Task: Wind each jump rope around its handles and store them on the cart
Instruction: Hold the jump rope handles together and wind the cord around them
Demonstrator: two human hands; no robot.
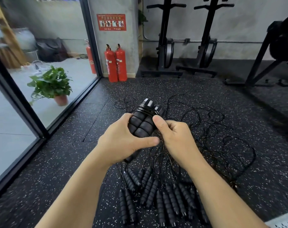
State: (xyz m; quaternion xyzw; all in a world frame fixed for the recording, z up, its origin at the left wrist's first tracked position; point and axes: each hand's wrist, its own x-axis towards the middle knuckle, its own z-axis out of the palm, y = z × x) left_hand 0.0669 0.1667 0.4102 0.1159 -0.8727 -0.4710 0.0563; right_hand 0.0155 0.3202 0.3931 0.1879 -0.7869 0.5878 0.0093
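Handle pair (143,122), black foam, ribbed: two handles held side by side, tilted away from the person, raised above the floor at mid-frame. Thin cord (145,110) is wound in several close turns round their upper ends, just under the hard caps.

Left hand (123,140): fingers curled round the pair from the left, thumb stretched across its lower part towards the right.

Right hand (174,137): thumb pressed against the right edge of the pair, fingers curled in beneath (whether they also pinch a strand of cord cannot be told).

Loose handles (156,195): a heap of the same black foam kind lying on the floor below the forearms, mostly pointing towards the person, packed touching one another.

Loose cords (222,142): tangled loops spread over the floor behind and to the right of the hands, reaching well out from the heap.

Floor (74,153): dark speckled rubber tiles; bare stretch to the left of the heap, up to the black frame of the glass wall (33,112).

Potted plant (52,84): behind the glass.

Fire extinguishers (116,63): two red, upright, against the pillar at the floor's far edge.

Exercise machines (164,46): black frames along the back wall, well apart from the cords.
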